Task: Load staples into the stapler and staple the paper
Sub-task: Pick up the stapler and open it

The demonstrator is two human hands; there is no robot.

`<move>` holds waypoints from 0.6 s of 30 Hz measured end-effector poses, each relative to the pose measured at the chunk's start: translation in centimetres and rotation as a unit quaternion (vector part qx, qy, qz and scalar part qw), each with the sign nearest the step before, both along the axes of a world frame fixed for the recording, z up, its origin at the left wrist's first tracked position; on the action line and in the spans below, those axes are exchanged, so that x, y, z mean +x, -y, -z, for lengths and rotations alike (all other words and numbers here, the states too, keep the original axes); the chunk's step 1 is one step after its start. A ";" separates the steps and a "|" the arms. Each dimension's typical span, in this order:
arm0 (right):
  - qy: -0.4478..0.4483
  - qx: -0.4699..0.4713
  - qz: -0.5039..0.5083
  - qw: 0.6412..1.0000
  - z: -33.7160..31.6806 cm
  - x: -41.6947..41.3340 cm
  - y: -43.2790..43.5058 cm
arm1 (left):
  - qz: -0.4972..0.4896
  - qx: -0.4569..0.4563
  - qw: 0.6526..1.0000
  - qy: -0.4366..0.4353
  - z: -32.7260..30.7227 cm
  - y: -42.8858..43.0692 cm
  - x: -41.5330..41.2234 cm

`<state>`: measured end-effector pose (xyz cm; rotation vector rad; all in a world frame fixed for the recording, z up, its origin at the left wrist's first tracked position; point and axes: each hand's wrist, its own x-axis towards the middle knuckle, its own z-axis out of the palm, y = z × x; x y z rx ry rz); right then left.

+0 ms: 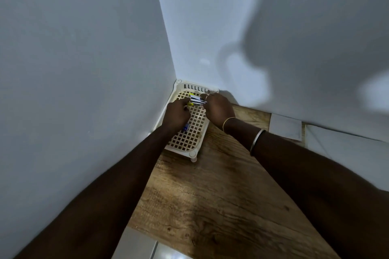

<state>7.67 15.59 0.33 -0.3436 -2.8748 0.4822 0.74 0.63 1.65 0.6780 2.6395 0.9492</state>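
Along the near edge of the desk (pixel 210 206), bare wood grain between two forearms: the widest open stretch. Narrows toward the far corner, hemmed by the left wall (pixel 84 69) on one edge and the right wall (pixel 210 27) on the other.

On the right forearm, a silver bangle (pixel 256 141), then a thin gold bangle (pixel 228 122) at the wrist.

Along the desk's right edge, against the wall, flat white sheets (pixel 285 126) that look like paper, well apart from both hands.

Wedged into the far corner, a white lattice tray (pixel 187 143), two rims against the walls, its near corner foot on the wood. On the lattice, half hidden under the left wrist, a small blue thing (pixel 187 127); cannot tell what.

Above the tray's far half, left hand (pixel 177 112) curled round the yellow stapler (pixel 195 100), silver magazine pointing right. Right hand (pixel 216 107) just beside, fingertips pinching the magazine's end.

Little room beyond: the tray's slotted far rim, then wall close behind.
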 end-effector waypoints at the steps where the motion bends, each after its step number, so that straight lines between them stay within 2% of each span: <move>1: -0.013 -0.011 0.007 1.000 -0.3 0.6 -0.1 | -0.004 0.017 1.000 0.000 -0.2 -0.1 0.3; 4: -0.035 -0.030 0.025 0.999 -1.4 2.9 -0.4 | -0.017 0.069 0.997 0.010 -0.9 -0.6 1.9; 7: -0.049 -0.042 0.044 0.997 -1.8 5.9 -0.6 | -0.042 0.146 0.984 0.090 -0.5 -1.1 4.3; 11: -0.035 -0.061 0.067 0.995 -1.2 10.5 -0.9 | -0.091 0.272 0.928 0.237 1.2 -1.6 8.2; 16: -0.058 -0.114 0.093 0.987 -0.5 16.7 -0.3 | -0.098 0.332 0.865 0.365 3.2 -1.8 13.5; 18: -0.051 -0.121 0.100 0.986 -0.2 19.0 -0.1 | -0.081 0.336 0.851 0.396 3.7 -1.9 15.5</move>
